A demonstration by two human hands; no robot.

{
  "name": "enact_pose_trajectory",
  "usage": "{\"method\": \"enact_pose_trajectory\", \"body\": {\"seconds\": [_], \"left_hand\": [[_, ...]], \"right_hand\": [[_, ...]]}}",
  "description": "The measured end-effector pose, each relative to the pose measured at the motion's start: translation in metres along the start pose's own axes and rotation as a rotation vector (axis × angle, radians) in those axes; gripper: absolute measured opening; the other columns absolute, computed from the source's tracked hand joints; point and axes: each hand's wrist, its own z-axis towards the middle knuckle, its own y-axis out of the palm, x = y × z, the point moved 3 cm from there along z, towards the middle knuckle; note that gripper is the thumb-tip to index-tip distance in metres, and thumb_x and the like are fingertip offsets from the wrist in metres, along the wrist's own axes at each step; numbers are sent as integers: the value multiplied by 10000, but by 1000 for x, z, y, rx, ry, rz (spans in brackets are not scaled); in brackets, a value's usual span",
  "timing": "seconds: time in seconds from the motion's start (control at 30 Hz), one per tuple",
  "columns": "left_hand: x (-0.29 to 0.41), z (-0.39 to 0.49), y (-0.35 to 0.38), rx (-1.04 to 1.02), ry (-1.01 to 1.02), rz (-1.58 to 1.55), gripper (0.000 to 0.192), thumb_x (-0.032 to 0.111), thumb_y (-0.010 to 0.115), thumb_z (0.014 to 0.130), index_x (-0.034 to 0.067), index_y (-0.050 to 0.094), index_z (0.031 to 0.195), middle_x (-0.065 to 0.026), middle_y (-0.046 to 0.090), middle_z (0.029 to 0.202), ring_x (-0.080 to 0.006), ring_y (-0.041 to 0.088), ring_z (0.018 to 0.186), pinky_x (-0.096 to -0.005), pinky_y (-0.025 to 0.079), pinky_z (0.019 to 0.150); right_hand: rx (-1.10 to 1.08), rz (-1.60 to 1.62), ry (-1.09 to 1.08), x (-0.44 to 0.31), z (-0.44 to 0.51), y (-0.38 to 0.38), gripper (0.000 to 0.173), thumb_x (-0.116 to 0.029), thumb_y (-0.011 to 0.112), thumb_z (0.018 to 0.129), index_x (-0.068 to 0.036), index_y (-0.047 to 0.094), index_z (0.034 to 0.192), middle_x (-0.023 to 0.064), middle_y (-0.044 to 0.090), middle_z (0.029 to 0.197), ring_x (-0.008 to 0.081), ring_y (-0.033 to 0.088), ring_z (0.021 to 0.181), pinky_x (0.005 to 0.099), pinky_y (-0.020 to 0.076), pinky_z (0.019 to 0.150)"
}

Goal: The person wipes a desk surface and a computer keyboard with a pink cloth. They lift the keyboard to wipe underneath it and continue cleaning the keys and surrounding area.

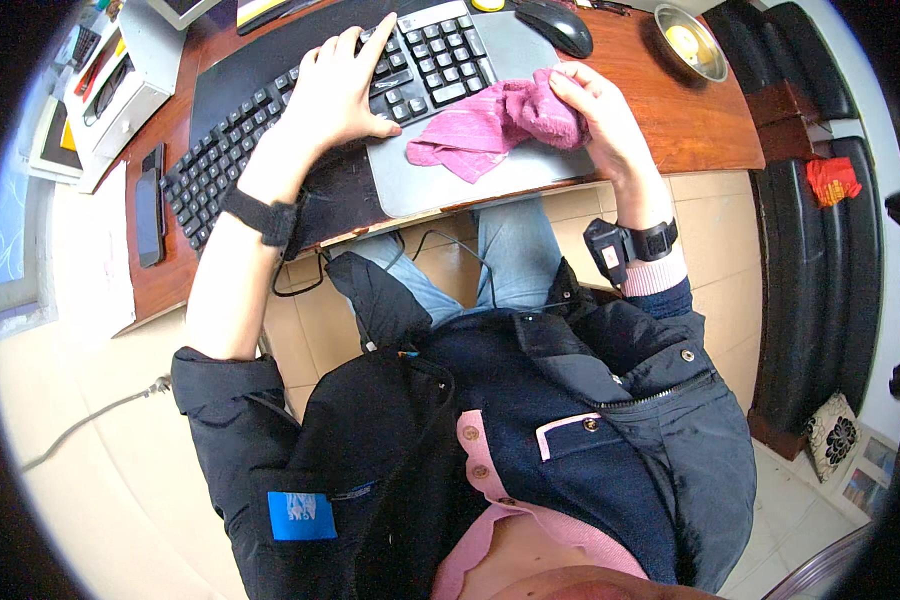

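My left hand (337, 90) spans the black keyboard (229, 142) from edge to edge. Its fingers reach the far edge and the thumb lies at the near edge, beside the arrow keys. A crumpled pink cloth (487, 127) is pinched between the thumb and fingers of my right hand (598, 105). The cloth's loose end spreads left over the grey mat (435, 184), close below the number pad. Part of the keyboard is hidden under my left hand. Black straps circle both wrists, with a small device on the right one.
A black mouse (555, 28) lies beyond the cloth. At the back right stands a metal bowl (711, 64) with something yellow inside. A phone (150, 210) lies left of the keyboard, near a white desk organizer (124, 124). Cables (450, 238) hang below the desk edge.
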Motion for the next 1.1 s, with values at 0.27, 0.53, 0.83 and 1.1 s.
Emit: {"method": "enact_pose_trajectory", "body": {"seconds": [0.27,0.53,0.83,1.1], "left_hand": [[-17,34,18,-264,121,-221,1339,446,925,504,192,184,1590,-269,456,1402,-426,513,1269,-454,430,1089],[-25,29,22,-217,102,-189,1310,482,906,533,239,177,1594,-188,380,1520,-360,320,1452,-618,176,1192],[49,7,-33,101,85,-318,634,289,792,796,161,575,1377,-154,530,1413,-295,466,1361,-512,268,1180],[126,-64,-166,655,148,-1134,252,262,668,923,45,592,1027,-91,616,811,-189,572,670,-310,405,587]], "right_hand": [[-47,332,8,21,-16,-10,252,-235,592,1006,-62,618,1187,2,653,1049,99,611,974,256,483,888],[1,183,23,16,-30,-10,245,-208,611,983,-55,620,1175,2,659,1062,81,605,978,242,472,893],[-23,110,-24,11,-48,-18,221,-142,665,927,-37,615,1115,11,681,1024,58,618,926,212,481,856],[-15,143,2,15,-42,-15,189,-122,674,936,-31,607,1087,4,674,973,46,613,870,201,491,806]]}}
